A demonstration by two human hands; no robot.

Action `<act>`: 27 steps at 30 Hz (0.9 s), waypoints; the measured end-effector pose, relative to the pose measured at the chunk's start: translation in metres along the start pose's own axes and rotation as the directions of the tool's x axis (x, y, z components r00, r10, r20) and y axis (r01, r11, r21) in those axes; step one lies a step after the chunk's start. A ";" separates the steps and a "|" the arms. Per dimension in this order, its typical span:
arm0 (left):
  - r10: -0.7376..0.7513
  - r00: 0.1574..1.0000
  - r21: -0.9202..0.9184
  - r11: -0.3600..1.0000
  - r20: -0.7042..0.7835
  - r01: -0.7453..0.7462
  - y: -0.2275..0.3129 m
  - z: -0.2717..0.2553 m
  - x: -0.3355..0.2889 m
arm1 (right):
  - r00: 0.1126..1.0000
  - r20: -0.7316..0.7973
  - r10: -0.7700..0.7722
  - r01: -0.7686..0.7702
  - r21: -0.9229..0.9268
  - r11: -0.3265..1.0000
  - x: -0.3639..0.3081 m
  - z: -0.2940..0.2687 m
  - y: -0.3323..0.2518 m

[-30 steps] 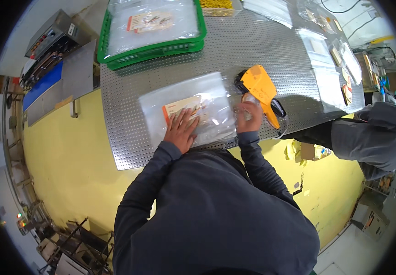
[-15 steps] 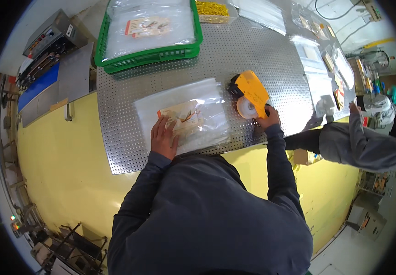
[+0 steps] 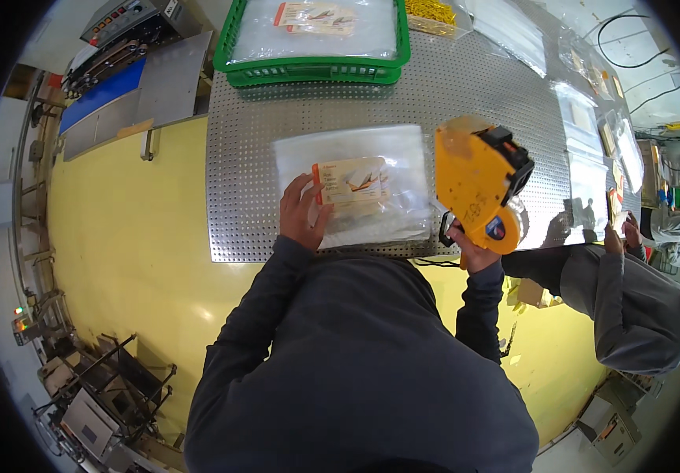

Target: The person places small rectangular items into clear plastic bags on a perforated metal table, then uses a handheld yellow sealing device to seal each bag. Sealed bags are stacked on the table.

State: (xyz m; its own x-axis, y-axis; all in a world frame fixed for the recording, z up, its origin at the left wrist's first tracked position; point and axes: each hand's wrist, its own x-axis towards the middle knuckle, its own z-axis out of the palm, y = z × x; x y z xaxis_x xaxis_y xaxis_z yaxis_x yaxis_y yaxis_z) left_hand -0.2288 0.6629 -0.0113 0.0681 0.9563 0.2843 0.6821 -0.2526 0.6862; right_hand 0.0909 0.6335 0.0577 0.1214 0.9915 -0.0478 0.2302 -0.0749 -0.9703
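Observation:
A clear plastic bag (image 3: 407, 185) lies on the perforated metal table, with a printed card (image 3: 348, 180) in cream and orange showing through it. At the card's left end my left hand (image 3: 304, 211) rests on the bag, fingers stretched and a little apart, gripping nothing. Just right of the bag, my right hand (image 3: 478, 251) is closed round the handle of a yellow label gun (image 3: 470, 177) with a black head. The gun is raised over the table near its front edge. My palm and most of the grip are hidden.
A green crate (image 3: 316, 72) with more bagged cards stands at the back left, beside a clear box of yellow pieces (image 3: 432, 17). Plastic bags (image 3: 588, 150) lie along the right. Another person (image 3: 631, 307) works at the right edge. A grey machine (image 3: 135, 27) stands far left.
My right hand has lifted the label gun off the table and turned it upright. My left hand stays on the bag. The whole view has shifted, moving the table rightward.

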 end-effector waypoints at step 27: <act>-0.088 0.985 0.258 0.965 0.149 0.047 -0.033 0.012 -0.030 | 0.718 0.635 0.285 0.358 -0.688 0.631 0.082 0.023 -0.028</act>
State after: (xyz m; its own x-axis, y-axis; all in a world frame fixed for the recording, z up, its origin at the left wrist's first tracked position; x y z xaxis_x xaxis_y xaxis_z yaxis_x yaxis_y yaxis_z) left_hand -0.2448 0.6445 -0.0504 0.1158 0.9860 0.1202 0.8494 -0.1610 0.5025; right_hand 0.0722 0.7194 0.0752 -0.4604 0.7580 -0.4620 0.8532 0.2341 -0.4662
